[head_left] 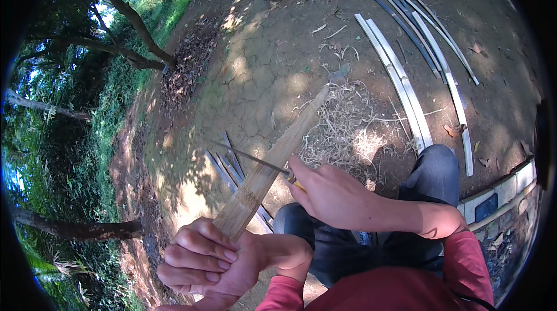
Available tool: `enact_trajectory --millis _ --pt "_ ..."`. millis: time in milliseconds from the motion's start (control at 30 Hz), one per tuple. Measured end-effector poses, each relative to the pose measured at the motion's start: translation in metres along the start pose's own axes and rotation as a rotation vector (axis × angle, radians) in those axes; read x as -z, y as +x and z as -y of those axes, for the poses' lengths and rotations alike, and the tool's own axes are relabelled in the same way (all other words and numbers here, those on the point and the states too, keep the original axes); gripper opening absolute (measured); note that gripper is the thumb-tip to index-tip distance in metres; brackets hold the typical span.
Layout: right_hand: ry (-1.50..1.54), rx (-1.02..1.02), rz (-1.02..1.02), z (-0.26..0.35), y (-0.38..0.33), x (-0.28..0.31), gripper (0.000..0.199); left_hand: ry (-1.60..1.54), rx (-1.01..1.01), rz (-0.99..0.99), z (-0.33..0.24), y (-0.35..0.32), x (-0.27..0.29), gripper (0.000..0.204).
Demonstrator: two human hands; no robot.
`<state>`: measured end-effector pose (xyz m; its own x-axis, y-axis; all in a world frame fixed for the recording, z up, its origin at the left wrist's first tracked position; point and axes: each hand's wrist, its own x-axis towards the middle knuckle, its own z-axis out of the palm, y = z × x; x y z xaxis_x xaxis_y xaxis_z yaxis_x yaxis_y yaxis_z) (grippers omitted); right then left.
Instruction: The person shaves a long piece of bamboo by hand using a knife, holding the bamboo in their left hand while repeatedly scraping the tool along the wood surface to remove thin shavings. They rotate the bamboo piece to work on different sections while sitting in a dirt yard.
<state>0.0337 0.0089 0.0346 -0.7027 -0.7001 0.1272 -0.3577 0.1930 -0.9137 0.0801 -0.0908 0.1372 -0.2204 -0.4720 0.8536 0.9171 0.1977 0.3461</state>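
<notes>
My left hand [212,256] is wrapped round the lower end of a flat piece of split bamboo or wood [274,157], which slants up and away to the right. My right hand [333,192] grips a knife by its yellowish handle; the thin dark knife blade [252,158] lies across the upper face of the piece, pointing left. The piece's far end narrows above a pile of curled pale shavings [348,122]. Both forearms come from red sleeves, and my bent knees in dark trousers are below.
Several long pale strips [400,82] and dark strips [406,29] lie on the bare earth at right. Shorter strips [223,169] lie behind the held piece. A block edging [499,195] runs at lower right. Tree trunks [136,24] and greenery stand at left.
</notes>
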Motion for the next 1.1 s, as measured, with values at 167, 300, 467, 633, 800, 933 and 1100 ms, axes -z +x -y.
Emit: enact_trajectory --millis 167,300,467,633,800,933,1100 --pt "-0.045 -0.025 -0.107 -0.04 0.022 -0.015 0.027 0.108 -0.063 -0.12 0.002 0.003 0.001 0.053" --pt "0.025 0.021 -0.042 -0.007 0.006 -0.006 0.026 0.081 -0.029 -0.064 -0.003 0.01 0.003 0.054" --pt "-0.089 -0.162 -0.078 -0.065 0.026 -0.015 0.027 0.048 0.019 -0.065 -0.001 -0.001 -0.002 0.054" --pt "0.042 0.004 -0.037 -0.01 0.001 0.001 0.027 0.004 -0.046 -0.041 -0.001 -0.002 -0.005 0.055" --pt "0.013 -0.059 -0.01 -0.046 0.013 -0.011 0.026 -0.007 0.008 -0.064 -0.001 0.003 0.003 0.055" --pt "0.014 0.01 0.002 -0.014 0.003 -0.009 0.031 0.063 -0.002 -0.056 -0.005 0.007 0.008 0.055" --pt "-0.092 -0.078 -0.087 -0.047 0.015 -0.023 0.027 0.067 0.023 -0.077 -0.007 -0.002 0.002 0.054"
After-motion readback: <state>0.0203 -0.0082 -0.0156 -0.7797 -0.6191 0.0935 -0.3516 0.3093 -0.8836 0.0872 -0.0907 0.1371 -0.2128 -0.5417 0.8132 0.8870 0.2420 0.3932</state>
